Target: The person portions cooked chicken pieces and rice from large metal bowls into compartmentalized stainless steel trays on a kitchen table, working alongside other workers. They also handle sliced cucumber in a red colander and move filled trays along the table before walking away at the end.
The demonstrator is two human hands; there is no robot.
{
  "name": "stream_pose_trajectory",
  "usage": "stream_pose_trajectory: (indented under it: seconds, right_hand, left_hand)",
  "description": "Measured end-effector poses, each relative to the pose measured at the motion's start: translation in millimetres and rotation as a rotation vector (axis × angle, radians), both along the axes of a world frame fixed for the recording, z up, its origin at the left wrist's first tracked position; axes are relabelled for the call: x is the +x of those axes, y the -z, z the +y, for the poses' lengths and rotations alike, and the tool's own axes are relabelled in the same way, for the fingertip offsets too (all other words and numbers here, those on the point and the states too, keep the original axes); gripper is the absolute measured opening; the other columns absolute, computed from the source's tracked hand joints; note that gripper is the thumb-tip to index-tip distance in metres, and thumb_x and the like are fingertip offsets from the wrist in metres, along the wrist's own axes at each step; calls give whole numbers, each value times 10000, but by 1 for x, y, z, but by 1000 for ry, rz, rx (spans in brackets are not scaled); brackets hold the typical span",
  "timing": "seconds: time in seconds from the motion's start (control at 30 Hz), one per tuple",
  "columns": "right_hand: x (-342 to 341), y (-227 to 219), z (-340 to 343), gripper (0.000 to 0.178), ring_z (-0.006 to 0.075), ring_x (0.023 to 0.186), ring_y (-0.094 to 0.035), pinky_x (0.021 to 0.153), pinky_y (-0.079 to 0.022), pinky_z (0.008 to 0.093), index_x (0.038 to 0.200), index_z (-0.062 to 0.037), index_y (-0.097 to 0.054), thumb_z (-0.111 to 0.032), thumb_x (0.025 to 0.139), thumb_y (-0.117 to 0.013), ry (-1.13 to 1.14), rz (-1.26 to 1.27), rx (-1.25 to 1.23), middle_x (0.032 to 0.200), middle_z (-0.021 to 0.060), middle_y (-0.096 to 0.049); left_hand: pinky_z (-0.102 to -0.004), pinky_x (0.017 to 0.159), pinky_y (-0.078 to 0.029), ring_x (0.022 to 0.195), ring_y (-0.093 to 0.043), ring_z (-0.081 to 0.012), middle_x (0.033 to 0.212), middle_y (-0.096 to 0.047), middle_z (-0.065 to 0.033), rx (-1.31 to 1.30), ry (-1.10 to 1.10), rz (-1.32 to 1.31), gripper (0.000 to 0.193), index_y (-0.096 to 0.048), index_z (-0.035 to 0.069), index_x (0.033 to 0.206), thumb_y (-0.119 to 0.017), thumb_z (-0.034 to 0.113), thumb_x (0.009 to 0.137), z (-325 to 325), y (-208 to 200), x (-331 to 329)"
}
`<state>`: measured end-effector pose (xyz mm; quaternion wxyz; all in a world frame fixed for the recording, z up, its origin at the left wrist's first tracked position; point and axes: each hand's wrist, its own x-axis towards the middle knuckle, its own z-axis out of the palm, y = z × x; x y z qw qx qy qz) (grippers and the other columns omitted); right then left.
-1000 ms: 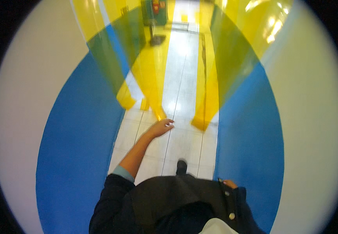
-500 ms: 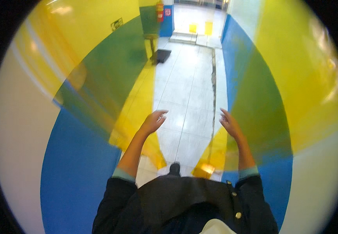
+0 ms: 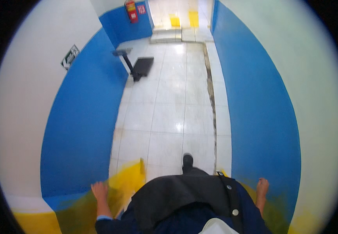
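My left hand [image 3: 99,192] is low at the left, beside a see-through yellow plastic strip [image 3: 128,175]. Its fingers look apart, with nothing visible in them. Low on the right is my right hand [image 3: 262,188], in front of the blue lower wall [image 3: 260,117] and close to more yellow plastic behind my body. Blur hides how far its fingers are bent, and no object shows in it. Whether either hand touches the plastic cannot be made out. A dark shoe [image 3: 188,159] shows ahead of my dark apron [image 3: 173,199].
White tiles [image 3: 169,91] run down a corridor between blue-and-white walls. A black platform scale [image 3: 142,67] with a post stands at the left. Farther on are a low step [image 3: 166,36] and a red fire extinguisher [image 3: 131,11]. A broken groove [image 3: 211,93] follows the right side.
Both hands have dropped and moved outward, from raised in front of me to beside my body. The yellow strips that covered the view are now behind and low; the scale appears nearer.
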<state>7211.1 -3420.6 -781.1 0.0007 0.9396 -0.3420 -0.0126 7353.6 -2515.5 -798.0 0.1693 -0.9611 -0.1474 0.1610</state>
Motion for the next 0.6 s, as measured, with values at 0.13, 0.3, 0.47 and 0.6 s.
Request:
stream_pose_trajectory:
  seconds: [0.13,0.3,0.47,0.6]
  right_hand:
    - [318,0,10,327,416,1174,-627,981,-528,491,1259,-32,-678,-132,955,-615,-367,45,387,1262,209,-668]
    - [700,-59,88,298,371,1101,-660,963,-523,483,1234,-75,-691,-132,949,-624,-935,-288,510,1175,176,-692]
    - [899,-25,65,333,397,1122,-648,977,-523,469,1285,-66,-665,-165,969,-631,-1026,-431,763,1207,184,-688]
    - [894,44,-35,397,412,1169,-648,991,-522,477,1354,-73,-615,-218,985,-625,-555,-5,522,1223,252,-679]
  left_hand:
    - [-602,1147,-340,1218,-641,-362,1279,-687,-220,-39,-378,64,514,-737,107,1196,-628,525,916,-25,0,51]
    - [-560,1135,-379,1220,-643,-371,1276,-691,-225,-625,-508,156,524,-718,87,1231,-616,511,941,-136,67,240]
    - [-517,1122,-417,1222,-644,-381,1274,-694,-229,-829,-468,262,535,-700,67,1267,-603,498,965,-209,148,449]
    - [-483,1112,-448,1224,-645,-389,1272,-697,-232,-805,-314,369,543,-685,51,1296,-593,487,984,-243,184,670]
